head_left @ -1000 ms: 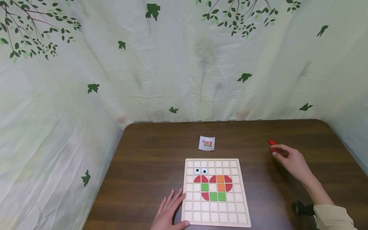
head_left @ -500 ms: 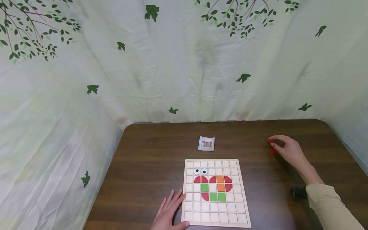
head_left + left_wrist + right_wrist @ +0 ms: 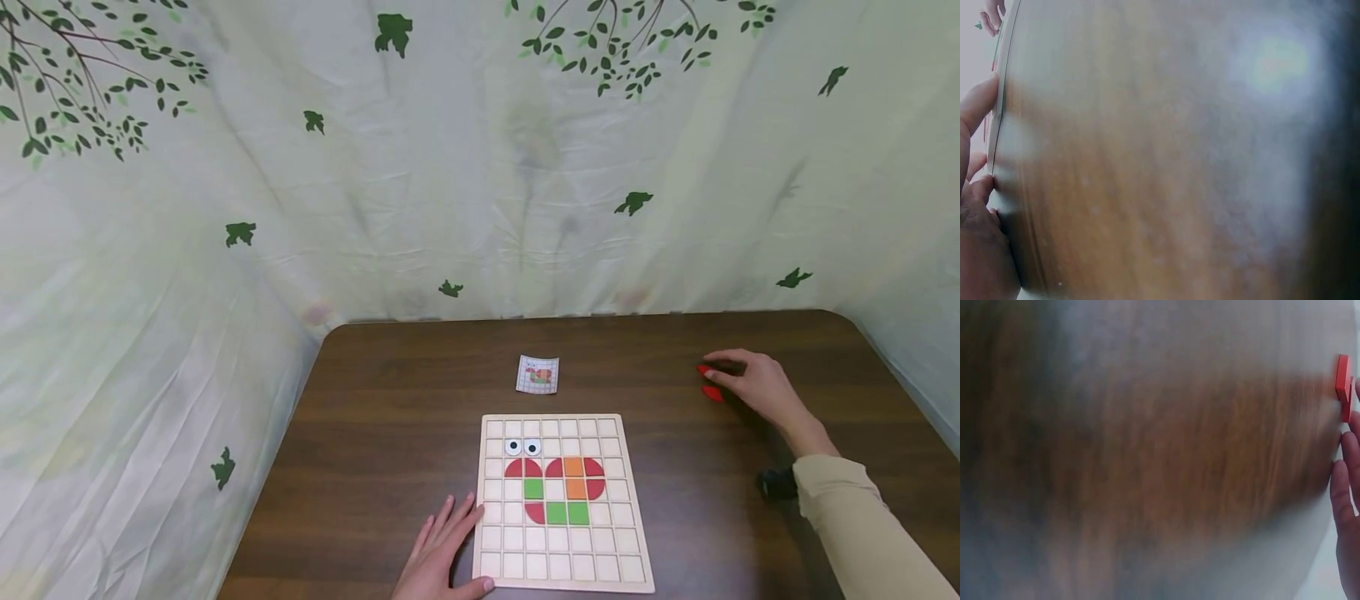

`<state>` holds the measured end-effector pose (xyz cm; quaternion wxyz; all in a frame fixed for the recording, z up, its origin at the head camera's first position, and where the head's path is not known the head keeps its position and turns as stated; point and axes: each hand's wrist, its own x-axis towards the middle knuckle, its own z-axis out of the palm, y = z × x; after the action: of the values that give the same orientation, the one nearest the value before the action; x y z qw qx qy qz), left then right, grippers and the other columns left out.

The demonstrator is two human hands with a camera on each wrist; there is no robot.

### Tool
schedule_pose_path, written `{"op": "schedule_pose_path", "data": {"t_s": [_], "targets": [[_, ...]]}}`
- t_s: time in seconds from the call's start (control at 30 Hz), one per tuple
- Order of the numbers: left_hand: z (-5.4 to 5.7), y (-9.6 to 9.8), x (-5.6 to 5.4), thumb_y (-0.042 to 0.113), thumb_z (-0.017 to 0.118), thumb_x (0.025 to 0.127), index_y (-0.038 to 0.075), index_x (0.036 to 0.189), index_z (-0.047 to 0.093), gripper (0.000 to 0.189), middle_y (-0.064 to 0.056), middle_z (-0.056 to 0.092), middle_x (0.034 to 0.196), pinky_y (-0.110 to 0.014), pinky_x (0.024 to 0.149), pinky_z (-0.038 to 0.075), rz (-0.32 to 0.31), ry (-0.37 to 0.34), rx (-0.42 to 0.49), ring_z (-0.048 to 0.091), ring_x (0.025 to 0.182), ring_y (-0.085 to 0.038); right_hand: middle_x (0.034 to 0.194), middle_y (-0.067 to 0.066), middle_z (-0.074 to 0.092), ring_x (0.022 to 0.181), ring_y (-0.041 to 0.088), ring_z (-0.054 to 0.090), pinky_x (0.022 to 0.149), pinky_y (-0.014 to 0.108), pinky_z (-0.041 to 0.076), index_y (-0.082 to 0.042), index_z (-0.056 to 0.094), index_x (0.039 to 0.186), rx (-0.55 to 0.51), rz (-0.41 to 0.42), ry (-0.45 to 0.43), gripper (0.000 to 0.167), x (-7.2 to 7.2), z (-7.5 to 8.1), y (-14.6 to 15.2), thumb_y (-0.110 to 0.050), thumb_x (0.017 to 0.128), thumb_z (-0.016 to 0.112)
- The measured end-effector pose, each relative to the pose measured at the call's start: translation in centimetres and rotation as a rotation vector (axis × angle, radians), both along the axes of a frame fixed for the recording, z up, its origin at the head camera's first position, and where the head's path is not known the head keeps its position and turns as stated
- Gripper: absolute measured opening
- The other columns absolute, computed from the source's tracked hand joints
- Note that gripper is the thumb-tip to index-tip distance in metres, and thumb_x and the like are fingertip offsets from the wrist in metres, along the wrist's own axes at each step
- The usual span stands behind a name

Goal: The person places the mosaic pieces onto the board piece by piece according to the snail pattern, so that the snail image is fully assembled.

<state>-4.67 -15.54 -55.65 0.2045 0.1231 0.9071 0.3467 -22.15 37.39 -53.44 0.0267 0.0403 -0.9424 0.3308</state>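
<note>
My right hand [image 3: 757,387] reaches to the table's right side. Its thumb tip overlaps a small red piece [image 3: 702,369], while the index finger stands a little above it. A second red piece [image 3: 712,393] lies just nearer; the right wrist view shows a red piece [image 3: 1342,378] beside the fingers. My left hand [image 3: 442,554] lies spread at the white gridded board [image 3: 551,554], fingertips at its left edge and thumb at the near left corner. On the board are two eye tiles [image 3: 522,447] and several red, orange and green tiles [image 3: 533,489].
A small printed card [image 3: 537,375] with a coloured picture on a grid lies beyond the board. The brown table [image 3: 390,417] ends at a pale leaf-patterned curtain [image 3: 480,167]. A dark wrist device [image 3: 777,484] sits below my right sleeve [image 3: 847,500].
My right hand has moved slightly away from me, from the nearer red piece to the farther one, uncovering the nearer piece. The left hand and the board have stayed in place.
</note>
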Motion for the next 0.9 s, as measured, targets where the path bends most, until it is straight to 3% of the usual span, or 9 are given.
{"op": "schedule_pose_path", "data": {"t_s": [0.33, 0.77, 0.9], "targets": [[-0.3, -0.1, 0.2, 0.065, 0.067, 0.079, 0.028, 0.152, 0.038, 0.087, -0.003, 0.029, 0.160, -0.065, 0.111, 0.008, -0.001, 0.013, -0.002, 0.014, 0.147, -0.038, 0.103, 0.021, 0.065, 0.093, 0.036, 0.059, 0.081, 0.057, 0.045, 0.002, 0.066, 0.119, 0.047, 0.008, -0.035, 0.033, -0.5, -0.3, -0.9, -0.015, 0.091, 0.072], [-0.2, -0.2, 0.2, 0.065, 0.068, 0.077, 0.029, 0.152, 0.039, 0.088, -0.001, 0.030, 0.159, -0.064, 0.111, 0.009, 0.001, 0.045, -0.011, 0.015, 0.147, -0.036, 0.094, 0.013, 0.063, 0.087, 0.031, 0.058, 0.076, 0.050, 0.047, 0.001, 0.065, 0.110, 0.052, 0.008, -0.059, 0.029, -0.4, -0.6, -1.6, -0.021, 0.091, 0.072], [-0.4, -0.3, 0.4, 0.063, 0.069, 0.078, 0.029, 0.152, 0.039, 0.086, 0.001, 0.030, 0.159, -0.061, 0.111, 0.010, -0.002, 0.084, 0.008, 0.016, 0.147, -0.035, 0.092, 0.011, 0.064, 0.086, 0.031, 0.058, 0.075, 0.048, 0.046, -0.003, 0.064, 0.105, 0.036, -0.001, -0.044, 0.024, -0.1, -0.4, -1.6, -0.020, 0.091, 0.072]]}}
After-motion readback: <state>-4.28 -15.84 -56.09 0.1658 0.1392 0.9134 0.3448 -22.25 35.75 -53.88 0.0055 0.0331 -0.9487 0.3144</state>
